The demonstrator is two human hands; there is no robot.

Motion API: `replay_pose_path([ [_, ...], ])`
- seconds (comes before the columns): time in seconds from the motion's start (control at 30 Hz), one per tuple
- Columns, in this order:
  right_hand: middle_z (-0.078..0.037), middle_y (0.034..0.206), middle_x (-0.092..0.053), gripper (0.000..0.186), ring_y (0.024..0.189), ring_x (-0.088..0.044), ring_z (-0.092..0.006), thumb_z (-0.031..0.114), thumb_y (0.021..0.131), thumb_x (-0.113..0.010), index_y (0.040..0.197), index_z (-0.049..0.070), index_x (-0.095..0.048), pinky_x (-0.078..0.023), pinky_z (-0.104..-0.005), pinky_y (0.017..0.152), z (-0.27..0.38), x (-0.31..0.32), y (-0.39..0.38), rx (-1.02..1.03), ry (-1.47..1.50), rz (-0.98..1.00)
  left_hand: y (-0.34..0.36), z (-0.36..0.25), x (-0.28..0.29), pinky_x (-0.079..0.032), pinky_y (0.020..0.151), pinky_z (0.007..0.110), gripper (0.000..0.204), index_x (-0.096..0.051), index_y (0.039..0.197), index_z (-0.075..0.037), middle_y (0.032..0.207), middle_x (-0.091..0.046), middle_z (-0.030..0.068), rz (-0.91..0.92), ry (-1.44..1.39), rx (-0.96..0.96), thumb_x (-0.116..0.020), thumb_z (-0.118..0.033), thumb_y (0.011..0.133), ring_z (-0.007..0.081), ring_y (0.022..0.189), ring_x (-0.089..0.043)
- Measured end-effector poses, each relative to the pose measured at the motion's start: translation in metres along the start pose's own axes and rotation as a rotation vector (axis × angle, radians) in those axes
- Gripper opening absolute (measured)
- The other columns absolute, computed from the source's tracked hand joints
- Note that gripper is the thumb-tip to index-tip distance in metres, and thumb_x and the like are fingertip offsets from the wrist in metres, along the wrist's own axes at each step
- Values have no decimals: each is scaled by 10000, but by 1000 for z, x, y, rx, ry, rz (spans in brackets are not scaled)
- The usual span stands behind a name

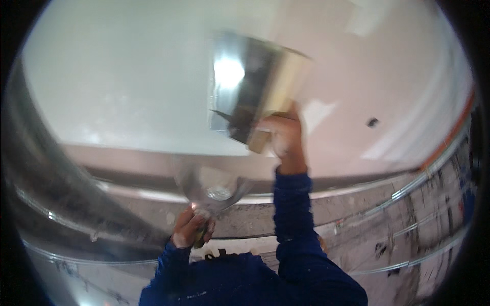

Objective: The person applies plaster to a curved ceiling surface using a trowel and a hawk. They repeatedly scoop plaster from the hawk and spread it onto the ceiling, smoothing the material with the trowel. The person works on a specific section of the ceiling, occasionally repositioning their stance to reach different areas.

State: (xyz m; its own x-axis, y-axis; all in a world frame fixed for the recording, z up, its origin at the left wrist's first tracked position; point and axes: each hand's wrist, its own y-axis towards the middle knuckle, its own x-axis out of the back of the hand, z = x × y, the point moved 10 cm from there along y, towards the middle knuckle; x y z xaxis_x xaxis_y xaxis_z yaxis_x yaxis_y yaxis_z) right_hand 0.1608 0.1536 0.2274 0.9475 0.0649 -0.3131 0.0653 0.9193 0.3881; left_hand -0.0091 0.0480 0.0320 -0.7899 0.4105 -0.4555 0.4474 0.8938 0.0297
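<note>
My right hand (287, 133) is raised in front of the wall, wrapped round the wooden back of a wide plastering trowel (251, 74). Its metal blade points left, lies against or close to the wall, and catches a bright glare. Lower and to the left, my left hand (190, 228) grips the handle of a putty knife (191, 186) with a broad metal blade pointing up. A pale lump of filler (217, 179) appears to lie on that blade. Motion blurs both tools. Dark blue sleeves cover both forearms.
A pinkish wall (337, 66) carries a broad whitish coat at left and white patches at right, with a small dark spot (372, 122). A thick grey column or pipe (56, 158) stands left. Long metal strips (403, 191) run over the stained floor (357, 245).
</note>
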Motion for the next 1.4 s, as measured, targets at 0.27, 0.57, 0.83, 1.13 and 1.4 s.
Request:
replay_pose_path([
  [0.27,-108,1012,-563,423,942,-538,-245,29,651,-529,1073,14,-514,-459,-388,780,-7,82,-71,246,307,206,27,-11,-35,-376,453,219,267,-402,1080,46,720,-511,79,109,16,-121,-365,-104,862,110,522,-467],
  [0.57,-75,883,-579,479,804,-569,-185,-87,548,-511,1021,-11,-508,-470,-277,686,-50,210,-127,-394,-615,108,47,-1,-89,-363,429,222,335,-381,1123,52,683,-499,90,191,-25,-54,-406,-155,861,114,499,-453],
  [0.83,-66,911,-536,519,865,-526,-187,58,599,-726,1049,-2,-474,-444,-312,738,33,315,-166,-233,-415,-486,59,28,-76,-399,353,270,378,-387,1122,-13,624,-506,109,82,-146,-37,-481,-218,818,182,418,-482],
  [1.13,-46,758,-514,352,688,-515,-147,144,705,-524,1021,-1,-466,-433,-286,615,347,428,-54,658,-795,-677,70,55,-89,-439,433,280,314,-457,1124,-51,762,-568,135,197,-154,50,-488,-215,858,219,526,-552],
  [1.4,-46,684,-452,626,547,-447,-138,-19,682,-407,1296,69,-326,-390,-257,493,460,474,75,693,-974,-850,60,35,-94,-310,291,219,277,-449,1039,-48,627,-508,63,-104,-88,-117,-481,-248,850,121,368,-433],
])
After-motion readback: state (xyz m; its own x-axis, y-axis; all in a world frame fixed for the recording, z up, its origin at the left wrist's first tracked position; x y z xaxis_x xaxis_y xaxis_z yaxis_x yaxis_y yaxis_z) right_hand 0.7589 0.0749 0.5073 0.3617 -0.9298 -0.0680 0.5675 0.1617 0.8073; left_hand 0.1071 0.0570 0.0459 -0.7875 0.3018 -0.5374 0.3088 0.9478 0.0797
